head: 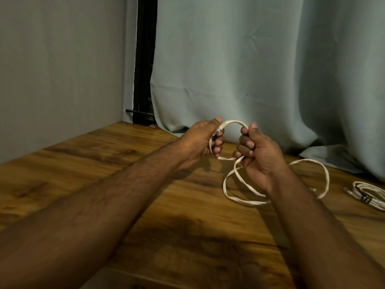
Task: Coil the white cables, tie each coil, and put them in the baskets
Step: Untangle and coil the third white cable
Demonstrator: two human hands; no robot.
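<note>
Both hands are raised over the wooden table (87, 163) and both are closed on the same flat white cable (229, 184). The left hand (200, 142) pinches the cable close to its plug (221, 126), with the thumb on top and the fingers curled under it. From there the cable makes a short arch to the right hand (258, 151), whose fingers are folded tight around it. Below the right hand the cable drops down and lies in loose, open loops on the table, partly under the right forearm and partly to the right of it. A second cable (368, 195), already coiled and held by a dark tie, lies at the right edge of the picture, near the loose loops but not touching them. Behind the hands a grey-green curtain (250, 69) hangs down to the back edge of the table, and its folds rest on the wood at the right. The left and near parts of the table are bare wood.
</note>
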